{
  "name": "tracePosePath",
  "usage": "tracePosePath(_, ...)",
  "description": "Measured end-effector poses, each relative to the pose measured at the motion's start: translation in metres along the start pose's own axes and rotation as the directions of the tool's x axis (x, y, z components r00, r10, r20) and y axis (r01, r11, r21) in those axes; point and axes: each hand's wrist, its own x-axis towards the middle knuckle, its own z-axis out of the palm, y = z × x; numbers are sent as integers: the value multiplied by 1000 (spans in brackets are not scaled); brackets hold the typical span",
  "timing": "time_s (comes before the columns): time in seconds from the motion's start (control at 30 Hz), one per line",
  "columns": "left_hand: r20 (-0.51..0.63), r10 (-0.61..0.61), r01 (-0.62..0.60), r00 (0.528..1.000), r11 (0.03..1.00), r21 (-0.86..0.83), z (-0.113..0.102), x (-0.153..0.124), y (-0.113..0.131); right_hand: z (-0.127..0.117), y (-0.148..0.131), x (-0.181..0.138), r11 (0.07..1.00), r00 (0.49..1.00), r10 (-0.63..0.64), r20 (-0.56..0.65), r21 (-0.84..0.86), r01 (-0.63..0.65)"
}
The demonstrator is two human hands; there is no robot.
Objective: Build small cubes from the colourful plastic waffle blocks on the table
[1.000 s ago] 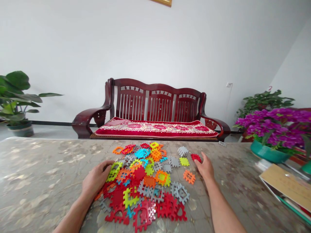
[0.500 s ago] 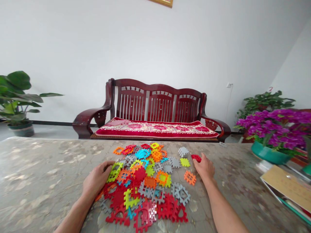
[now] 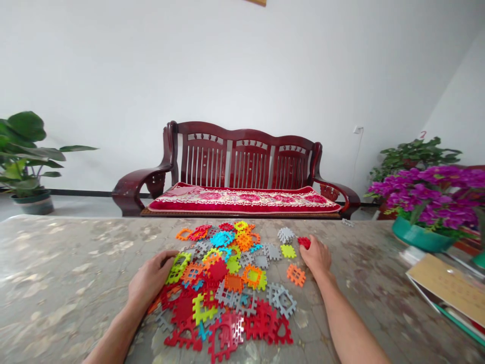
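Note:
A heap of flat plastic interlocking tiles [image 3: 227, 283], red, orange, green, blue and grey, is spread over the marbled table [image 3: 64, 283]. My left hand [image 3: 149, 280] rests on the heap's left edge, fingers curled over a lime-green tile [image 3: 177, 267]. At the heap's right edge my right hand [image 3: 317, 257] has its fingers closed round a small red tile [image 3: 303, 242]. An orange tile [image 3: 295, 275] lies just left of that wrist, and a lime tile [image 3: 288, 251] and a grey tile [image 3: 285, 235] sit close to its fingertips.
A dark wooden bench [image 3: 242, 174] with a red floral cushion stands behind the table. A teal pot of purple flowers [image 3: 428, 207] and a cardboard-covered stack [image 3: 447, 288] occupy the table's right side. A leafy plant [image 3: 26, 156] stands on the floor at left.
My right hand has shifted slightly left and away from me and closed its fingers on the red tile. The left hand has stayed put.

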Motion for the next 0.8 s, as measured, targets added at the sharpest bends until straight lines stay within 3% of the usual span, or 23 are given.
tracePosePath(0.33, -23, -10, 10, 1000, 1000, -2, -1, -2, 3, 9, 11, -5, 1000, 1000, -20, 6, 19, 20)
tracePosePath(0.53, -8, -27, 27, 1000, 1000, 6, -5, -6, 10, 25, 28, 3, 967, 993, 4, -114, 255, 25)
tracePosePath(0.63, -2, -35, 35, 999, 999, 5, -6, -8, 13, 28, 37, 1, 893, 969, 120, -217, 449, -10)
tracePosePath(0.7, 1, -36, 36, 999, 999, 1, -7, -9, 14, 24, 37, -7, 825, 947, 145, -285, 564, 43)
tracePosePath(0.8, -9, -34, 34, 999, 999, 5, -7, -9, 14, 7, 21, -29, 674, 971, -23, -237, 714, 190)
